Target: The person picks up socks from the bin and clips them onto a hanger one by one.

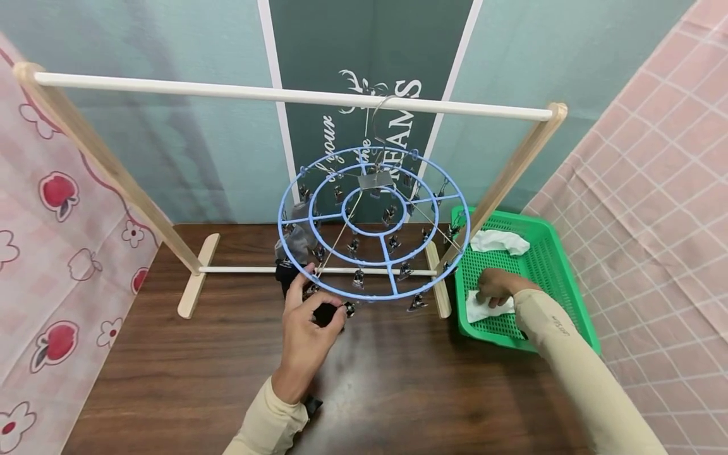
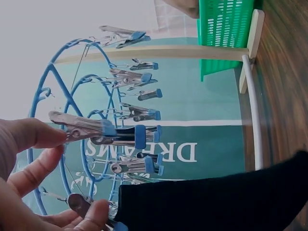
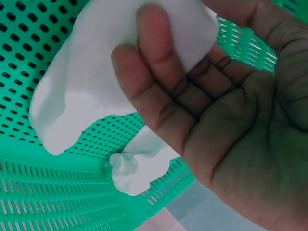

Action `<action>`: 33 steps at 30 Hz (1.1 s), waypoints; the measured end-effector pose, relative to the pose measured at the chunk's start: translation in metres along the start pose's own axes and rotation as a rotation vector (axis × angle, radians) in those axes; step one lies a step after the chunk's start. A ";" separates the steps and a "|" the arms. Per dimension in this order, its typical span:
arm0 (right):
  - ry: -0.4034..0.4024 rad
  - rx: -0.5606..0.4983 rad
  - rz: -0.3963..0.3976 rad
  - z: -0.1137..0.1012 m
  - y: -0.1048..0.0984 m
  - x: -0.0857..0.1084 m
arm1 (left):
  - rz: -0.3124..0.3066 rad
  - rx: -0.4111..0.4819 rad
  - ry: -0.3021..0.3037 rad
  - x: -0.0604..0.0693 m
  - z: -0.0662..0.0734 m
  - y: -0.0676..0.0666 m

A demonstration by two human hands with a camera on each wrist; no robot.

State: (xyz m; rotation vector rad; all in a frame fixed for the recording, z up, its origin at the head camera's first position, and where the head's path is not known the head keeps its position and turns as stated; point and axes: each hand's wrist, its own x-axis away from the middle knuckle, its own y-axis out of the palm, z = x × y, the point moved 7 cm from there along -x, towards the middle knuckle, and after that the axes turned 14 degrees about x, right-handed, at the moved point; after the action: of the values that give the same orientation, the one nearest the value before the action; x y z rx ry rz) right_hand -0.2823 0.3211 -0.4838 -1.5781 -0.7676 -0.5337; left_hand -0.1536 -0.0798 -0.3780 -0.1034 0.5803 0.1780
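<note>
A round blue drying hanger (image 1: 372,296) with metal clips hangs from the white bar of a wooden rack. At its near left edge, my left hand (image 1: 309,322) pinches a clip (image 2: 82,127) between thumb and finger. Beside those fingers hangs a black sock (image 2: 207,204), its top edge at another clip; in the head view the hand partly hides it. A grey sock (image 1: 298,240) hangs farther back. My right hand (image 1: 500,287) is down in the green basket (image 1: 560,272), its fingers holding a white sock (image 3: 103,62). Another white sock (image 1: 500,242) lies deeper in the basket.
The wooden rack (image 1: 517,164) stands on a brown table (image 1: 398,392), its right foot close to the basket. Patterned cloth hangs at the left, and a pink grid cloth (image 1: 654,208) at the right. Several clips dangle under the hanger's rings.
</note>
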 end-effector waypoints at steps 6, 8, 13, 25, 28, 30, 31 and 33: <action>-0.002 0.027 0.048 -0.004 -0.009 0.009 | 0.059 0.012 0.041 0.001 0.003 -0.006; -0.008 0.038 0.079 -0.006 -0.014 0.013 | 0.073 0.009 0.044 0.001 0.004 -0.008; -0.022 0.036 0.168 -0.011 -0.027 0.022 | 0.109 0.000 0.088 0.001 0.008 -0.012; -0.071 0.048 0.459 -0.032 -0.041 0.054 | 0.083 0.179 0.023 -0.001 0.022 -0.012; -0.044 -0.003 0.486 -0.032 -0.040 0.059 | 0.044 0.278 -0.095 0.000 0.015 -0.010; -0.033 -0.068 0.509 -0.033 -0.040 0.063 | 0.008 0.358 -0.190 0.003 0.008 -0.008; -0.027 -0.103 0.525 -0.033 -0.041 0.065 | -0.010 0.397 -0.238 0.004 0.004 -0.007; -0.022 -0.163 0.559 -0.034 -0.042 0.070 | -0.044 0.462 -0.314 0.006 -0.002 -0.005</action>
State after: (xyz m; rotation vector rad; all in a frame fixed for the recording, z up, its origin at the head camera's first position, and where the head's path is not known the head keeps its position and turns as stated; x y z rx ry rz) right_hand -0.2628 0.3012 -0.4002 -1.8575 -0.2751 -0.1702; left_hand -0.1488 -0.0846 -0.3830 0.3543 0.2936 0.0127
